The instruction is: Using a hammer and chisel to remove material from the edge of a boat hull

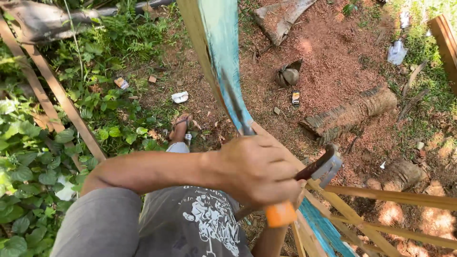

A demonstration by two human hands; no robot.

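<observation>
In the head view, the left hand is wrapped tight round the orange-ended wooden handle of a claw hammer, its steel head set against the pale timber frame, seemingly for leverage. A teal-painted plank rises beside it. The right hand is hidden below; its grip cannot be told. A sandalled foot stands on the ground.

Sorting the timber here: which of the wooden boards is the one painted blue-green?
The blue-green board rising from the hammer in the left hand to the top edge; the bare slats at lower right and the planks in the weeds are unpainted.
</observation>
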